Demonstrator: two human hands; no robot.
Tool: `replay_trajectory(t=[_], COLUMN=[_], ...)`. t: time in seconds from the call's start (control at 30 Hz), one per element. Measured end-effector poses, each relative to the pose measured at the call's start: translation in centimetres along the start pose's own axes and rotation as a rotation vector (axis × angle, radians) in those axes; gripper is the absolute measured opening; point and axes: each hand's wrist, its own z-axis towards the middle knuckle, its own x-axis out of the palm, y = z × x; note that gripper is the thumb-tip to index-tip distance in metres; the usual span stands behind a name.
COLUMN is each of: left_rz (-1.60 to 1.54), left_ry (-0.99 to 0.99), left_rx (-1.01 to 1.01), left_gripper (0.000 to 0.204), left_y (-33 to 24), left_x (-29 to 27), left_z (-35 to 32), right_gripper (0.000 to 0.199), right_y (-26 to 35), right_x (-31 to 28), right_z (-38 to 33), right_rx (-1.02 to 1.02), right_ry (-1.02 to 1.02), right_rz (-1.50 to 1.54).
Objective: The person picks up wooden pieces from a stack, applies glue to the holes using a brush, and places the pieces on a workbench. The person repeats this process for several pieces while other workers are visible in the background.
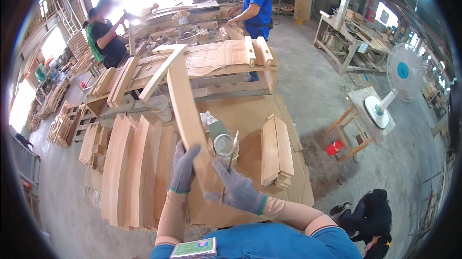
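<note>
My left hand (184,166), in a grey glove, is wrapped round the edge of a long pale wooden board (185,107). The board slopes up and away from me, and its far end meets a narrower angled wooden bar (161,76). My right hand (243,192), also gloved, is closed on a thin stick (223,192) beside the board's near end. Whether the stick has a brush tip cannot be made out. Just beyond my right hand stands an open round container (223,145) with pale contents, on a cardboard-covered surface (250,206).
Curved boards (137,172) lie side by side at left, and a stack of shorter pieces (276,150) at right. Ahead is a workbench (207,59) with two people beyond. A fan (380,110) on a stool and a red bucket (334,147) stand right; someone crouches (370,218) lower right.
</note>
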Motion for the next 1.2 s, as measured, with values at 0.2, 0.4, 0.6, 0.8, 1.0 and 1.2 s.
replay_trajectory(t=[0.2,0.4,0.6,0.8,1.0,1.2], left_rz=[-0.104,-0.068,-0.022,0.089,0.117,0.218], left_ry=[0.274,0.308,0.321,0.353,0.385,0.336], left_rx=[0.084,0.004,-0.124,-0.144,-0.203,-0.025], left_gripper=[0.068,0.065,0.061,0.061,0.062,0.059], left_y=[-2.4,1.3,1.6,2.4,5.3,6.3], left_x=[8.3,13.4,13.3,13.8,17.5,14.3], left_z=[4.5,10.0,18.6,27.5,37.5,39.5], right_gripper=[0.088,0.064,0.059,0.048,0.046,0.039], right_y=[-5.0,-13.2,-22.9,-31.4,-39.6,-33.1], right_x=[-4.6,-8.0,-9.7,-10.2,-11.1,-9.8], right_z=[6.6,10.1,14.7,21.5,22.3,21.5], right_rx=[0.105,0.36,0.419,0.4,0.581,0.665], right_ry=[-0.242,-0.334,-0.469,-0.503,-0.652,-0.415], right_rz=[0.032,0.731,0.8,0.987,0.844,1.037])
